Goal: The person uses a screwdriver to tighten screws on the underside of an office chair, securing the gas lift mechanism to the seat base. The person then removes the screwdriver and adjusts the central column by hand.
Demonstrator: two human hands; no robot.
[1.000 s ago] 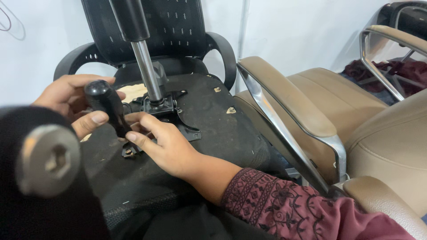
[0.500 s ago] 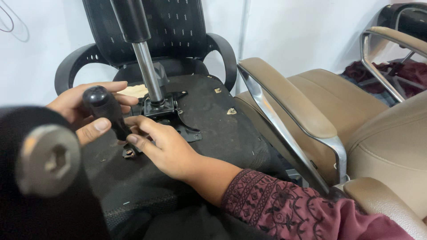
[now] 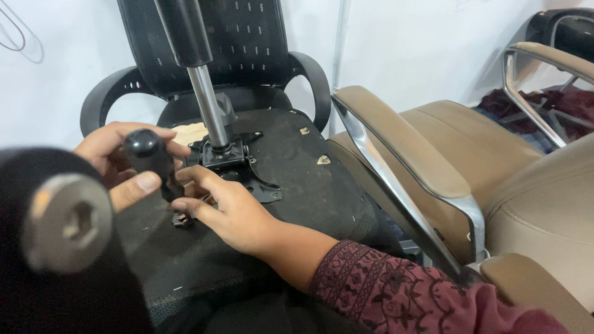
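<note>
A plain white wall (image 3: 421,49) is seen behind; tan padded chairs (image 3: 495,154) with chrome armrests (image 3: 396,173) are ranged alongside.

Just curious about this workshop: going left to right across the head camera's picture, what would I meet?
Blurred grey hex-socket part → left hand on a black handle → chrome gas-lift column → right hand → tan padded armrest → tan chair seat.

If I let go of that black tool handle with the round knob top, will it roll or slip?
The black handle looks rigid and smooth, so it may feel slippery; the left hand wraps it. Its round knob and cylindrical body suggest it would roll if laid down, though the rough chair underside might slow it. The right hand steadies things near its tip.
</note>
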